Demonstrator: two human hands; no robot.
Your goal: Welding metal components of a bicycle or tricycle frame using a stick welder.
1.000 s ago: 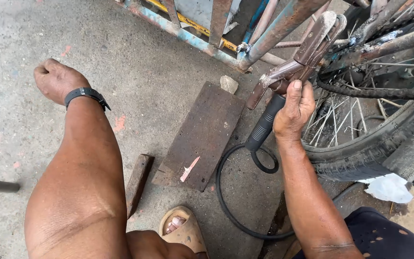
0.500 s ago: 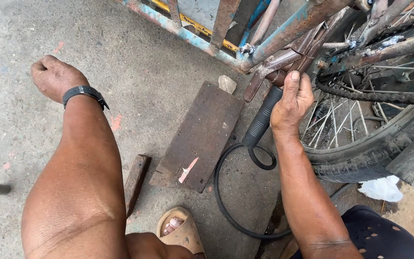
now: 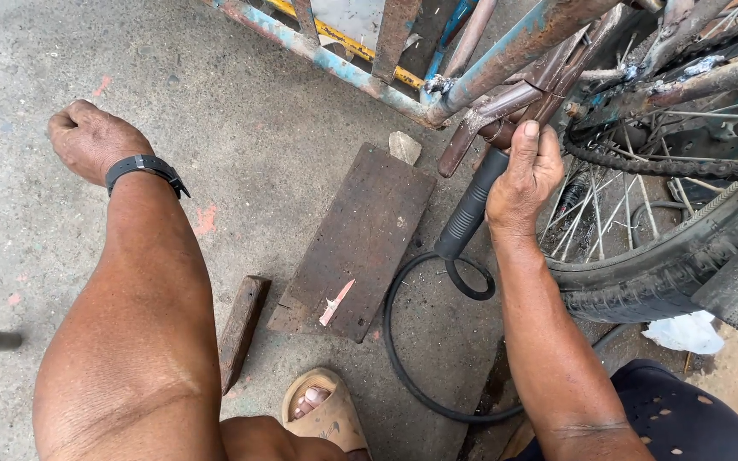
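Note:
My right hand (image 3: 525,175) grips a tool with a black ribbed handle (image 3: 470,209), and its rusty clamp-like head (image 3: 506,115) presses against the rusty blue-painted metal frame (image 3: 506,55) of a cart. A black cable (image 3: 420,341) loops from the handle's lower end across the ground. My left hand (image 3: 91,137), with a black band (image 3: 143,166) on the wrist, rests as a closed fist on the concrete at the far left, holding nothing.
A flat rusty metal plate (image 3: 356,243) and a small rusty bar (image 3: 243,329) lie on the concrete. A spoked wheel with tyre (image 3: 659,273) and chain (image 3: 668,166) stands to the right. My sandalled foot (image 3: 322,414) is below; a white scrap (image 3: 685,333) lies at right.
My right hand has pushed the tool's head up and further in against the frame near the wheel. The left fist has stayed on the ground.

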